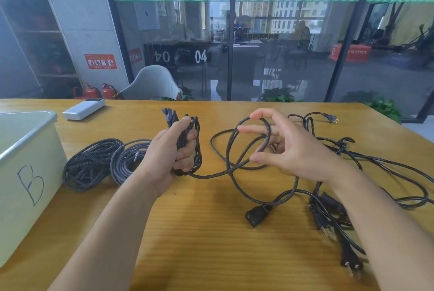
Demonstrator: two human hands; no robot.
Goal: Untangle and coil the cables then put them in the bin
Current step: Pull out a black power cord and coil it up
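We see the bin (28, 163), marked B, at the table's (199, 232) left edge, its inside hidden from us; two coiled cables (103, 163) lie just beside it; the left hand (176, 147) grips a braided cable bundle (190, 140); the right hand (284, 147) pinches its loose loop (246, 145); tangled black power cords (352, 173) crowd the right; a white device (83, 108) lies behind the bin.

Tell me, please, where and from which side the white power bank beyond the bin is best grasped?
Grip the power bank across its narrow width at mid-length, coming from above: it lies flat on the table, and both long edges are exposed.
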